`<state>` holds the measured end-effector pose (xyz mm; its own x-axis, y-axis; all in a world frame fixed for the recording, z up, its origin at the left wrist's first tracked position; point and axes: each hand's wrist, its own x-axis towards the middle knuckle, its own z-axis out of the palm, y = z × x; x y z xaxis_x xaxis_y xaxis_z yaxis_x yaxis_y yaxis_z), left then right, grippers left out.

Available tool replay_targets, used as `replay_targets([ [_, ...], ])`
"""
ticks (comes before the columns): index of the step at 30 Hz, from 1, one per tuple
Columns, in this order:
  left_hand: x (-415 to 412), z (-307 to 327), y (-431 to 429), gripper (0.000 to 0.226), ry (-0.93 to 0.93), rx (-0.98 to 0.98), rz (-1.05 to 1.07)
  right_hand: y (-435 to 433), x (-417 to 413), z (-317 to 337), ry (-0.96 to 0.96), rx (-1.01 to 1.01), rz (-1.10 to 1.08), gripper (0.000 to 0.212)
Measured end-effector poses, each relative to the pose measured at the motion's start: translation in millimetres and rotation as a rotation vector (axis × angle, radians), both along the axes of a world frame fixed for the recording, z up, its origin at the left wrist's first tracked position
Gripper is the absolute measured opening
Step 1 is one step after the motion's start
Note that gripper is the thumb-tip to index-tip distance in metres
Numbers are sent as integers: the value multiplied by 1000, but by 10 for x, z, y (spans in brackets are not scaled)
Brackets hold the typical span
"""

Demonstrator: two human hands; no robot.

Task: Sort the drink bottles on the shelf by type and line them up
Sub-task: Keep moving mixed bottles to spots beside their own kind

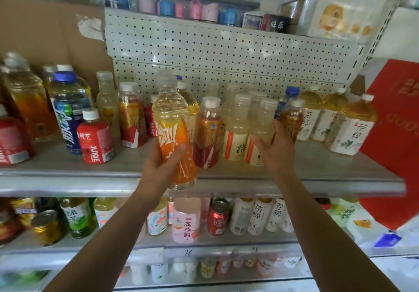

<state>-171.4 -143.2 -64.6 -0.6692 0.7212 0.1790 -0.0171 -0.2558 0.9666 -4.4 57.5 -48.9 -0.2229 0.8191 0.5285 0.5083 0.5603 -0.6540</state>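
Now | left hand [162, 163]: clear orange-label bottle [170, 112] | right hand [277, 153]: amber bottle [293, 117]

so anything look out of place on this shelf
types are mixed: a blue-capped bottle and an amber bottle sit between the pale bottles and teas at right; a red juice bottle stands alone out front, left

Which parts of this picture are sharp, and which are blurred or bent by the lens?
Head view: the clear plastic bottle with orange label in the left hand and the pale cloudy bottle gripped by the right hand are fairly sharp; the lowest row is smeared; the grey metal shelf edge bows from lens distortion.
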Motion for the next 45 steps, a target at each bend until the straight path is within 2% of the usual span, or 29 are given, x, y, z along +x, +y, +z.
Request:
replay_targets([
  [5,7,-21,-25,65,19,9,10,42,-54,-7,-37,-9,4,64],
  [8,-23,-42,-71,70,32,-3,21,-2,-59,60,-57,-80,-7,70],
  [9,-29,-44,-89,69,36,0,21,-63,-74,90,-52,-44,-53,72],
  [11,-37,-40,-129,64,41,4,20,-266,-149,166,-8,193,-149,70],
  [13,-55,-42,-173,56,39,6,32,-475,-329,246,21,355,-66,63],
  [15,-97,-62,-223,56,29,-13,42,-618,-580,269,-75,287,93,68],
  [17,-135,-62,-290,59,20,-28,51,-683,-825,208,-148,143,186,85],
  [19,-167,-52,-371,64,19,-26,67,-724,-1002,135,-112,-13,223,101],
  [21,-200,-61,-456,59,11,-30,98,-727,-1092,87,-66,-107,205,105],
  [25,-279,-102,-616,46,-24,-30,157,-666,-1099,38,-83,-45,101,97],
  [29,-327,-110,-727,45,-53,-17,197,-677,-1115,-47,-44,-104,184,99],
  [33,-385,-143,-884,57,-73,-22,227,-716,-1149,-35,23,-179,235,93],
  [36,-439,-164,-1040,64,-74,-9,249,-803,-1143,-42,69,-14,236,94],
  [39,-513,-163,-1222,51,-67,15,287,-994,-1194,14,110,76,266,96],
  [41,-615,-175,-1371,51,-78,17,291,-1180,-1268,60,118,95,314,97],
  [45,-882,-219,-1712,40,-81,22,302,-1633,-1552,53,173,17,432,95],
])
